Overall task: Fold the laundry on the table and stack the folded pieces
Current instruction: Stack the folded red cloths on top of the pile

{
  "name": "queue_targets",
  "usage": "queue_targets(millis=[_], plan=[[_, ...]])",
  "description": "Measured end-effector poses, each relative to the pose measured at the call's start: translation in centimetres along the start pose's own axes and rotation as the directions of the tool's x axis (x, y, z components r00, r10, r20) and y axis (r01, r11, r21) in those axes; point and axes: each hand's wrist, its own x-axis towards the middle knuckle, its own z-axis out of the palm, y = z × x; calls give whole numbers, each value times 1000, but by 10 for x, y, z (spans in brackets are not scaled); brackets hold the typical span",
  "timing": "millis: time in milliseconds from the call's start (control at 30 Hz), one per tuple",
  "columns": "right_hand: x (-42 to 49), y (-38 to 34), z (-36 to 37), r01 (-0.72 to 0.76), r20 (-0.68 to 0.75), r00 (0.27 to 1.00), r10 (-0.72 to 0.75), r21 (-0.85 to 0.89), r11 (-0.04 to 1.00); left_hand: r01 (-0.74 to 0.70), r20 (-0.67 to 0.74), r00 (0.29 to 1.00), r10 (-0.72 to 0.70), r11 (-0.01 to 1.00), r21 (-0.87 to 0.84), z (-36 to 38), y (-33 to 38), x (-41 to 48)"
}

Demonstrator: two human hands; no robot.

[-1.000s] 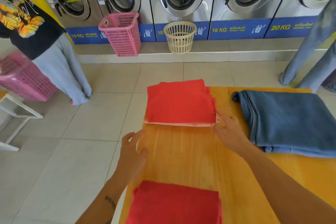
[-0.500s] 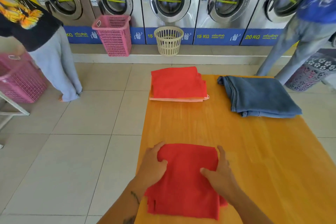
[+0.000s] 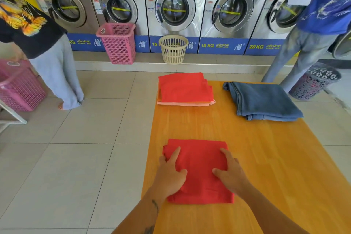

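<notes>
A folded red cloth lies near the front left of the orange wooden table. My left hand grips its left edge, thumb on top and fingers spread. My right hand holds its right side the same way. At the table's far left corner sits a stack of folded pieces, red on top with a pale pink one at the bottom. A folded blue denim piece lies at the far right.
Washing machines line the back wall, with a pink basket and a cream basket before them. One person stands left by another pink basket, another person right by a dark basket.
My hands left the far red stack and came back to the near red cloth, taking hold of its two sides. The view pulled back from the table.
</notes>
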Motion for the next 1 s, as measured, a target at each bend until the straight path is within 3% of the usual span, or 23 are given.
queue_targets(millis=[167, 267, 467, 633, 767, 1000], plan=[[7, -4, 2, -118, 91, 991, 93, 324, 939, 43, 70, 997, -22, 947, -319, -12, 13, 2], [17, -15, -7, -183, 173, 978, 119, 430, 884, 37, 36, 999, -25, 915, -402, -22, 19, 8], [60, -68, -45, 53, 82, 992, -96, 419, 906, -95, -62, 995, 74, 882, -462, -56, 46, 53], [129, -126, -78, 212, 51, 966, -252, 397, 893, -219, -133, 974, 185, 922, -319, -105, 105, 119], [202, -166, -88, 269, 11, 956, -292, 353, 896, -260, -203, 953, 227, 953, -155, -136, 149, 185], [308, -200, -82, 330, -73, 944, -322, 219, 918, -209, -293, 938, 183, 976, -57, -148, 177, 280]])
